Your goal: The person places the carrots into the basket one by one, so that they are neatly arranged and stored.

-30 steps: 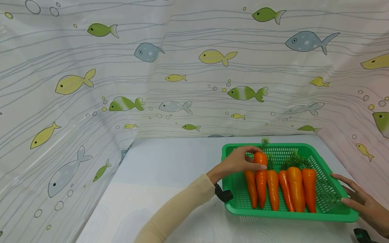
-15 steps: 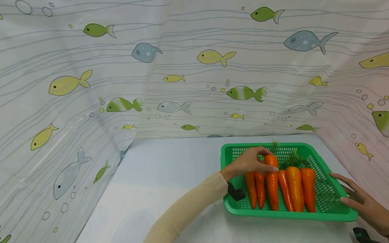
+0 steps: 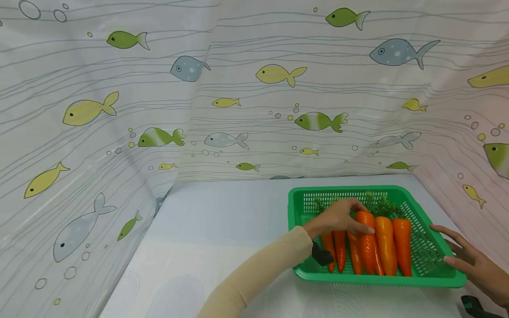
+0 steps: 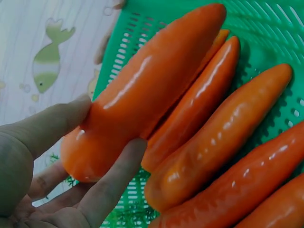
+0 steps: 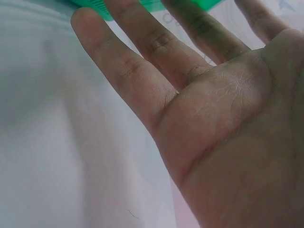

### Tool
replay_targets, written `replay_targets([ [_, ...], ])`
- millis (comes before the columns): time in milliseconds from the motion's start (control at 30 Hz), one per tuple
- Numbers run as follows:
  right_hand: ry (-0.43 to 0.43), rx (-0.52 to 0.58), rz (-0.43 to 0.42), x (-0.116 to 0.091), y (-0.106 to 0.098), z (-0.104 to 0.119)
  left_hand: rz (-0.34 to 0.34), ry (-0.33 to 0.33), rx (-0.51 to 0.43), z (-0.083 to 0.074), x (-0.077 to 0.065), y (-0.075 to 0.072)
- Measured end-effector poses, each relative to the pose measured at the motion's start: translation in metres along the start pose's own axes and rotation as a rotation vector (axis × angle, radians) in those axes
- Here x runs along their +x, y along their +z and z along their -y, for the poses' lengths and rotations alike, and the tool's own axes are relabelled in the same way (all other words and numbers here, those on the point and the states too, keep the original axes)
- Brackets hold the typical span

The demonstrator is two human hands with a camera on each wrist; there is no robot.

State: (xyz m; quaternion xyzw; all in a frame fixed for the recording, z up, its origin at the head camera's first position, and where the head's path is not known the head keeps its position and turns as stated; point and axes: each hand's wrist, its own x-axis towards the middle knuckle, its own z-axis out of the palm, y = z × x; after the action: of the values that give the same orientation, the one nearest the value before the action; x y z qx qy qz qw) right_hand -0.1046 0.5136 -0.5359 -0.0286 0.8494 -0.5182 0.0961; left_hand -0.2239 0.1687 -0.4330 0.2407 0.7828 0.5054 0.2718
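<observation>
My left hand (image 3: 338, 217) pinches an orange carrot (image 3: 367, 247) near its thick end, over the green plastic basket (image 3: 381, 280). That carrot's tip points toward the front rim, and it partly covers a thinner carrot beside it. Seen from the left wrist, thumb and fingers lie on either side of the held carrot (image 4: 147, 80). Several other carrots stay in a row in the basket, including a lighter orange one (image 3: 385, 249). At the basket's right rim is my right hand (image 3: 473, 267), its fingers extended (image 5: 128, 71) and touching the edge.
Feathery green tops (image 3: 381, 206) lie along the basket's back side. The basket stands on a white table (image 3: 222, 212) with faint patterns. A fish-printed sheet (image 3: 238, 88) hangs behind the table and along both sides.
My left hand has moved rightward across the row with the carrot, passing over its neighbours to the thinner one near the middle. My right hand stays at the rim.
</observation>
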Motion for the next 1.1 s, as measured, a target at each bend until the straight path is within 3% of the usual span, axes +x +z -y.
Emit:
replay_targets([
  [367, 0.032, -0.007, 0.001, 0.0, 0.001, 0.006, -0.021, -0.014, 0.138, -0.003, 0.002, 0.011],
  [533, 0.036, -0.013, 0.002, 0.001, 0.001, 0.009, -0.045, 0.003, 0.3, 0.0, 0.005, 0.011],
  [767, 0.042, -0.036, -0.01, 0.002, 0.003, 0.01, -0.021, 0.088, 0.494, 0.002, 0.005, 0.006],
  [833, 0.041, -0.046, -0.011, 0.003, 0.003, 0.012, -0.011, 0.103, 0.501, 0.003, 0.003, 0.002],
  [1100, 0.017, -0.071, -0.033, 0.003, 0.003, 0.012, -0.014, 0.153, 0.337, 0.006, -0.018, -0.03],
])
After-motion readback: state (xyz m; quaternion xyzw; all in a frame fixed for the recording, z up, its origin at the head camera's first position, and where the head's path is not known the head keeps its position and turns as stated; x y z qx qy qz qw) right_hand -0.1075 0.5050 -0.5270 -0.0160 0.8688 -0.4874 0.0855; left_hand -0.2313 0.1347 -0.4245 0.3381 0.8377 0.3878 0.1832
